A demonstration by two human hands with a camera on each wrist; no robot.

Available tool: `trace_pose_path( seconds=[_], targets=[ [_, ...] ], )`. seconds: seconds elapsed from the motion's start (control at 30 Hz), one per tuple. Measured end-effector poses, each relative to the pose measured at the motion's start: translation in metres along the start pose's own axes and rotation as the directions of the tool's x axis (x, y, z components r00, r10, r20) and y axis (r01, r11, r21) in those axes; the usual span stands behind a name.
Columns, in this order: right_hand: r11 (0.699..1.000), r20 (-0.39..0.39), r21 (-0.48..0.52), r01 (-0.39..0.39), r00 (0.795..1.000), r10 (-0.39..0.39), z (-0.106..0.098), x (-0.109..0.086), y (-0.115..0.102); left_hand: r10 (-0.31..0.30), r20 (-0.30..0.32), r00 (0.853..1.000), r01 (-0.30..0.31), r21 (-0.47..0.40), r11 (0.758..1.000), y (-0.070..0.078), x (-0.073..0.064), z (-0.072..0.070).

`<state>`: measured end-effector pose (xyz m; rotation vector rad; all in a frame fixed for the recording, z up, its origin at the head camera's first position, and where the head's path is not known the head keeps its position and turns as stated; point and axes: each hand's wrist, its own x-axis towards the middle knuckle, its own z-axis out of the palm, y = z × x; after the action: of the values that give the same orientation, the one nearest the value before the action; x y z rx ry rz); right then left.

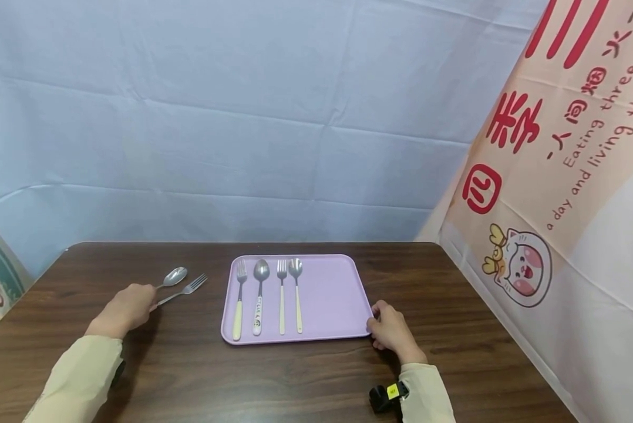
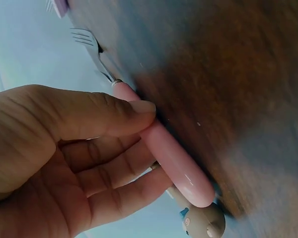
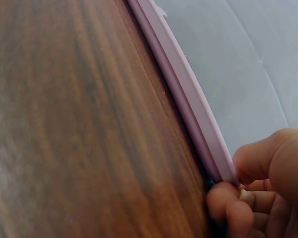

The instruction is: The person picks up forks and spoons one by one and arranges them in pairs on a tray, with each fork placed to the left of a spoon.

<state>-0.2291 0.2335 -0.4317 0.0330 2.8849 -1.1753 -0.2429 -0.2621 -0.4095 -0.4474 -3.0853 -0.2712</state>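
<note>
Beside one spoon [image 1: 175,276], left hand [image 1: 125,311] pinches fork [image 2: 165,146] (right hand [image 1: 394,330] grips cutlery-laden tray [image 1: 332,299]).

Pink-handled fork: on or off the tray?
Off. The head view shows the fork left of the tray, in the left hand's grip.

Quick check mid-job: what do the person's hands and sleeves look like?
The left hand and right hand wear no gloves. The left sleeve and right sleeve are plain cream. A black device with a yellow label sits by the right one.
</note>
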Motion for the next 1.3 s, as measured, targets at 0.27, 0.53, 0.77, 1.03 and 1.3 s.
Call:
trace_pose_path(
  seconds=[0.27,0.53,0.77,1.03,1.3],
  targets=[
    [1.000,0.002,0.001,-0.011,1.000,0.011,0.0003,0.0011,0.0002,0.000,-0.005,1.000,0.000,-0.005,1.000,0.0006,0.0001,0.0004],
    [1.000,-0.002,0.003,-0.008,1.000,0.008,0.0004,0.0008,0.0019,0.000,-0.001,1.000,0.000,-0.013,1.000,0.0008,0.0005,0.0028],
    [1.000,-0.012,0.006,0.013,1.000,-0.013,0.0006,0.0002,0.0012,-0.002,-0.016,1.000,0.002,-0.011,1.000,0.0000,0.0014,0.0040],
    [1.000,-0.003,0.018,0.006,1.000,-0.006,0.0019,0.0001,-0.0009,0.022,0.002,1.000,-0.021,-0.098,0.995,-0.0058,-0.0043,0.0023],
    [1.000,-0.009,0.022,0.002,1.000,-0.002,0.0010,0.0007,0.0002,-0.018,0.088,0.996,0.041,-0.262,0.964,-0.0055,-0.0030,-0.0054]
  ],
)
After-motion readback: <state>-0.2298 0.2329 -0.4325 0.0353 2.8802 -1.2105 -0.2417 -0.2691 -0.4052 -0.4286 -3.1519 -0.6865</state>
